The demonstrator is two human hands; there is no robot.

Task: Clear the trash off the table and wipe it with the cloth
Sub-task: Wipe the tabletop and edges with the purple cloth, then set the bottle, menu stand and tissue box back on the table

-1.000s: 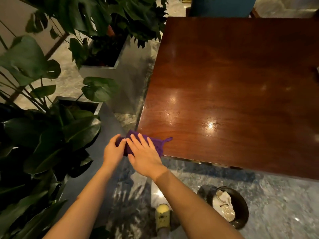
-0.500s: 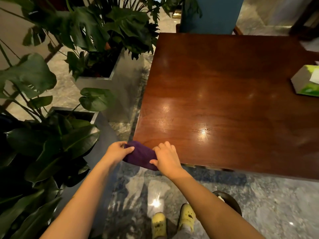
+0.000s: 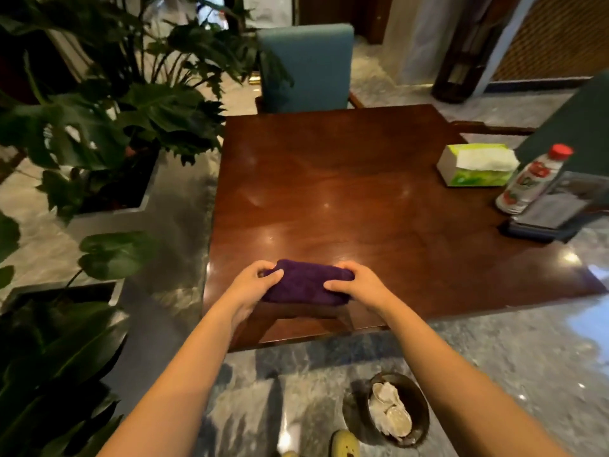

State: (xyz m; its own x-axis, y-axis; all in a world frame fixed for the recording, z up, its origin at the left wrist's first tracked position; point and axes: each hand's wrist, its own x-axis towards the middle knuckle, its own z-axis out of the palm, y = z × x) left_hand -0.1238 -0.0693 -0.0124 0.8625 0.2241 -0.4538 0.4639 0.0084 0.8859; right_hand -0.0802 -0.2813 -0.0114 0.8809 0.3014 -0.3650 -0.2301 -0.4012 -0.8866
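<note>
A folded purple cloth (image 3: 306, 285) is lying on a dark wooden table (image 3: 362, 206), close to the table's near edge. The left hand (image 3: 252, 285) is gripping the cloth's left end, thumb on top and fingers curled around it. The right hand (image 3: 357, 285) is gripping the cloth's right end the same way. Toward the table's far right corner a green tissue box (image 3: 476, 164) is sitting, with a red-capped plastic bottle (image 3: 527, 181) just beside it. On the floor below the table's near edge, a dark round bin (image 3: 400, 409) is holding crumpled pale trash (image 3: 389, 410).
</note>
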